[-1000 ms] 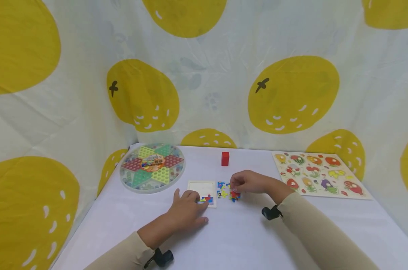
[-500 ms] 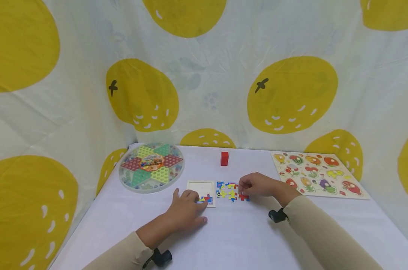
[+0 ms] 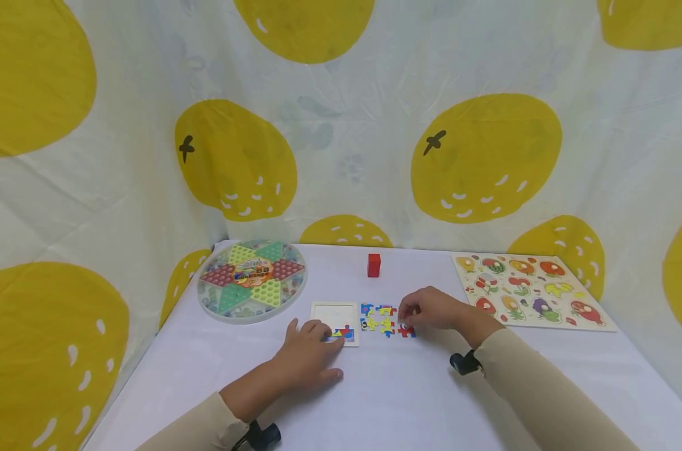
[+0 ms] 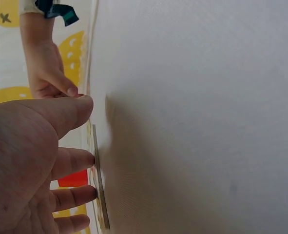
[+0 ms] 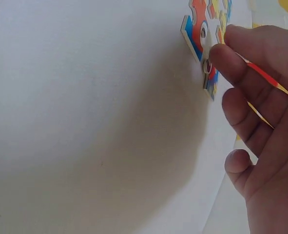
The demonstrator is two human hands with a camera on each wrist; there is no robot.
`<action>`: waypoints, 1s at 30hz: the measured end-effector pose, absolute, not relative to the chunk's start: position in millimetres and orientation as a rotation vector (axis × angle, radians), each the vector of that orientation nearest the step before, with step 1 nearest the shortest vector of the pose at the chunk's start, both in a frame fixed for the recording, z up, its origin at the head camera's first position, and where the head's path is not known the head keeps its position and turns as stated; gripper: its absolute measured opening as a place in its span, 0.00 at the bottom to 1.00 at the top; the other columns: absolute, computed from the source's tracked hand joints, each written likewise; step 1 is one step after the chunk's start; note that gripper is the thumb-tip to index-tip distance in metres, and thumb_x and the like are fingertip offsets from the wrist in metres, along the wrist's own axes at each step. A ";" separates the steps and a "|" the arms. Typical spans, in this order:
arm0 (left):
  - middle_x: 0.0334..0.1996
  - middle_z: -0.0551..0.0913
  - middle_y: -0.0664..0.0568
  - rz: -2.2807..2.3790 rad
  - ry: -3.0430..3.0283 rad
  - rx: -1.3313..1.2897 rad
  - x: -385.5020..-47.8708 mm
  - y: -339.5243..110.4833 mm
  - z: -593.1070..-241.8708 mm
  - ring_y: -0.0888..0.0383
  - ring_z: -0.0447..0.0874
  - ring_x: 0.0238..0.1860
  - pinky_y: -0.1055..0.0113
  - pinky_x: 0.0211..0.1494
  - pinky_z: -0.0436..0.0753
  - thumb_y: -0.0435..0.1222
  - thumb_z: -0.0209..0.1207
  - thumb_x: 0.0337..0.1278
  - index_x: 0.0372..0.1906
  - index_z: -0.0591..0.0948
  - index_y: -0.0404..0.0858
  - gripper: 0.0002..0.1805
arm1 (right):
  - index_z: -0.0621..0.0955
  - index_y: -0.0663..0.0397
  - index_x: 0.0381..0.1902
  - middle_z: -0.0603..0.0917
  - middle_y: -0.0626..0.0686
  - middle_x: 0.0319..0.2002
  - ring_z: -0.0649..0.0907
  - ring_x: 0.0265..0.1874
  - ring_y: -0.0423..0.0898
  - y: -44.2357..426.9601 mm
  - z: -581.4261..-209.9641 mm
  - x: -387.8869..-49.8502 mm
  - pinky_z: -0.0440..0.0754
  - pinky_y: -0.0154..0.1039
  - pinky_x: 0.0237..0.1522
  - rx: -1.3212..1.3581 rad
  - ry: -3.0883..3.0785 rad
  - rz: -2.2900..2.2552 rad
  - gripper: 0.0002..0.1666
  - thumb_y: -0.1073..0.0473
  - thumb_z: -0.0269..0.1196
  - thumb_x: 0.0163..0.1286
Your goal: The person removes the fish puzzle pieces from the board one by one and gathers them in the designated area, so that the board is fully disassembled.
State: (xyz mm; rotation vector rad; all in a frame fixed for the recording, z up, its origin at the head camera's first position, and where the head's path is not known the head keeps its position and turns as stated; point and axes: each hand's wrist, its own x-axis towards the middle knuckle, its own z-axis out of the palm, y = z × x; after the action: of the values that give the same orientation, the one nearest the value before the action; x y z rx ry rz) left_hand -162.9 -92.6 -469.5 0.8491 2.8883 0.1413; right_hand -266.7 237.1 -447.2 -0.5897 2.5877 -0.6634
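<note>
My left hand [image 3: 305, 358] rests with spread fingers at the lower left of a small white puzzle frame [image 3: 335, 304]. Joined colourful puzzle pieces [image 3: 345, 333] lie along the frame's lower part, partly under the fingertips. To its right, several loose jigsaw pieces [image 3: 369, 324] in yellow, blue and red lie flat on the table. My right hand [image 3: 431, 310] pinches with thumb and index finger at a red and blue puzzle piece [image 3: 406, 332] at the right end of this group. The right wrist view shows that piece [image 5: 198, 24] with an eye printed on it, its far side hidden by fingertips.
A round Chinese checkers board [image 3: 253, 282] lies at the back left. Behind the pieces stands a red block [image 3: 374, 265]. A wooden fruit puzzle board [image 3: 535, 291] sits at the right. Lemon-patterned cloth [image 3: 352, 125] hangs around the white table.
My right hand has shifted right, and the red pieces at its fingertips now lie slightly apart from the yellow ones. It has stayed nearly still since half a second ago. My left hand has hardly moved.
</note>
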 end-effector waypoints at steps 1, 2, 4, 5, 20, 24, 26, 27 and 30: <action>0.67 0.76 0.49 0.150 2.889 0.854 -162.6 -92.9 -469.5 0.45 0.67 0.73 0.27 0.74 0.57 0.65 0.64 0.66 0.74 0.80 0.55 0.36 | 0.90 0.37 0.41 0.85 0.41 0.36 0.81 0.41 0.45 237.3 -447.1 -266.8 0.84 0.40 0.44 -0.597 2.591 -0.670 0.05 0.57 0.74 0.72; 0.66 0.76 0.49 0.158 2.890 0.857 -162.0 -93.3 -469.6 0.46 0.67 0.72 0.28 0.74 0.58 0.64 0.64 0.66 0.74 0.80 0.55 0.36 | 0.90 0.37 0.41 0.86 0.41 0.36 0.81 0.40 0.45 237.2 -447.0 -266.7 0.84 0.40 0.44 -0.598 2.595 -0.676 0.05 0.57 0.74 0.72; 0.66 0.76 0.49 0.176 2.897 0.863 -161.3 -94.3 -470.2 0.47 0.66 0.72 0.29 0.75 0.58 0.64 0.64 0.66 0.73 0.81 0.54 0.35 | 0.90 0.37 0.41 0.86 0.41 0.36 0.81 0.40 0.45 236.4 -446.8 -266.5 0.84 0.40 0.44 -0.601 2.601 -0.688 0.04 0.56 0.74 0.72; 0.65 0.76 0.49 0.184 2.902 0.866 -161.1 -94.6 -470.8 0.48 0.66 0.72 0.29 0.75 0.58 0.63 0.64 0.67 0.73 0.81 0.53 0.35 | 0.90 0.37 0.41 0.86 0.41 0.37 0.81 0.40 0.45 235.5 -446.8 -266.3 0.84 0.40 0.44 -0.598 2.602 -0.692 0.03 0.55 0.74 0.72; 0.59 0.77 0.48 0.239 2.959 0.792 -153.3 -110.2 -473.8 0.48 0.70 0.64 0.35 0.70 0.63 0.62 0.66 0.66 0.72 0.82 0.51 0.35 | 0.89 0.39 0.50 0.85 0.38 0.40 0.82 0.41 0.43 184.9 -451.6 -267.3 0.85 0.39 0.45 -0.785 2.561 -0.750 0.09 0.56 0.71 0.74; 0.59 0.77 0.49 0.276 2.946 0.802 -151.7 -116.7 -475.2 0.48 0.70 0.64 0.35 0.69 0.63 0.62 0.66 0.65 0.73 0.81 0.54 0.35 | 0.89 0.38 0.52 0.84 0.36 0.41 0.82 0.41 0.43 166.1 -453.9 -269.0 0.84 0.39 0.45 -0.874 2.531 -0.759 0.11 0.56 0.71 0.74; 0.60 0.77 0.49 0.292 2.934 0.812 -150.4 -119.9 -474.8 0.48 0.70 0.65 0.35 0.69 0.63 0.62 0.66 0.66 0.74 0.80 0.54 0.35 | 0.89 0.39 0.52 0.84 0.36 0.41 0.82 0.41 0.43 156.4 -454.2 -268.9 0.85 0.39 0.44 -0.898 2.510 -0.773 0.11 0.56 0.71 0.74; 0.61 0.77 0.49 0.294 2.931 0.818 -149.6 -121.5 -474.9 0.48 0.70 0.65 0.34 0.69 0.63 0.61 0.66 0.66 0.74 0.80 0.55 0.35 | 0.89 0.39 0.52 0.84 0.36 0.41 0.82 0.41 0.43 151.4 -454.7 -268.9 0.85 0.39 0.44 -0.906 2.500 -0.779 0.11 0.55 0.72 0.74; 0.61 0.78 0.49 0.270 2.937 0.817 -147.3 -126.3 -473.5 0.48 0.70 0.66 0.34 0.68 0.64 0.62 0.66 0.66 0.73 0.81 0.54 0.34 | 0.89 0.40 0.52 0.85 0.38 0.41 0.82 0.41 0.44 136.3 -454.5 -268.8 0.85 0.38 0.43 -0.915 2.482 -0.788 0.11 0.55 0.71 0.74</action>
State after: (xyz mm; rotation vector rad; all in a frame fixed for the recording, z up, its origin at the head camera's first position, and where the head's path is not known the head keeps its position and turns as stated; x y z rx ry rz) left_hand -147.3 -126.3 -473.5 0.8172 2.9369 0.2705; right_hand -268.8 136.3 -454.5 -0.9145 2.4816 -0.7876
